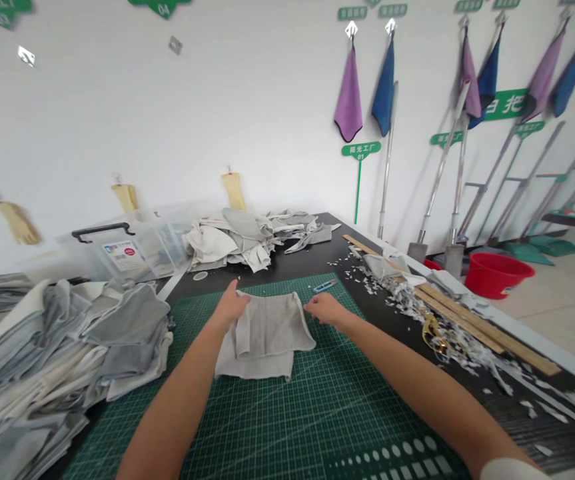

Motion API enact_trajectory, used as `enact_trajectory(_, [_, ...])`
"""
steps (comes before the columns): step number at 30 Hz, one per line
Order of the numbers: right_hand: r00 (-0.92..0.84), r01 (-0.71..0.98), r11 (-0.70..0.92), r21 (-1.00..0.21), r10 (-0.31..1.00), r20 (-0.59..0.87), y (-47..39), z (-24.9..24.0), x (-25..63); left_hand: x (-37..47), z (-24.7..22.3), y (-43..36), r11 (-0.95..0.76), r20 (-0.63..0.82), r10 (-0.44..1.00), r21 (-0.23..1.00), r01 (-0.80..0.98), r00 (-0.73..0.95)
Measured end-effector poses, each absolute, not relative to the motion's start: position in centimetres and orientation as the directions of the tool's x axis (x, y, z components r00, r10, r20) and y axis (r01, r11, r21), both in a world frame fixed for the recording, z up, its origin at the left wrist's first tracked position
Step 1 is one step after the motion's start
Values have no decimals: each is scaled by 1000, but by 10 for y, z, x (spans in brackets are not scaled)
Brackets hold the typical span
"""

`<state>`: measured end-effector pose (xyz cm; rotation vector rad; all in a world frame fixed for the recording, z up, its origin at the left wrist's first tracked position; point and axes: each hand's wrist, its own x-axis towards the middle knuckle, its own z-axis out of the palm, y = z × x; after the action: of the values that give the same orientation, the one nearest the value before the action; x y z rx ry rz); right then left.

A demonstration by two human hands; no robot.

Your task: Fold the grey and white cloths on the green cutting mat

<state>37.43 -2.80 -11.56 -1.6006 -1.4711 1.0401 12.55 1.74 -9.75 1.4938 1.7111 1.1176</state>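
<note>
A light grey piece of cloth (pixel 272 327) hangs over and partly rests on a green gridded cutting mat (pixel 247 420), overlapping a second grey layer under its lower left. Its upper left corner is pinched by my left hand (pixel 232 305), thumb pointing up. My right hand (pixel 326 309) is closed at the cloth's upper right edge, fingertips together. A blue utility knife (pixel 325 286) lies on the mat just beyond my right hand.
Piled cloths (pixel 127 327) cover the left side; a heap of scraps (pixel 242 237) sits at the back beside a clear plastic box (pixel 137 250). Along the right lie wooden strips (pixel 482 327), gold-handled scissors (pixel 432 333) and shredded trimmings (pixel 404 300). A red bucket (pixel 500 273) stands beyond the table.
</note>
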Motion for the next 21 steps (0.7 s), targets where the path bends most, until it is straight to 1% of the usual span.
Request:
enact_trajectory(2, [22, 442, -119, -889, 992, -122, -24, -126, 374, 122, -111, 23, 52, 51, 978, 878, 476, -201])
enact_trajectory(5, [-1, 487, -110, -867, 992, -127, -24, -135, 371, 116, -122, 27, 102, 20, 971, 866, 489, -238])
enact_trajectory(11, [21, 658, -48, -752, 999, -46, -26, -145, 362, 104, -132, 35, 146, 16, 951, 855, 497, -307])
enact_trajectory(15, [28, 726, -48, -686, 999, -40, -27, -150, 357, 100, -138, 41, 164, 17, 941, 850, 501, -338])
enact_trajectory(18, [23, 718, -51, -695, 998, -50, -28, -151, 351, 95, -144, 46, 183, 34, 931, 817, 547, -362])
enact_trajectory(21, [-17, 642, -38, -766, 998, -63, -31, -148, 347, 87, -148, 47, 194, 85, 920, 751, 632, -383])
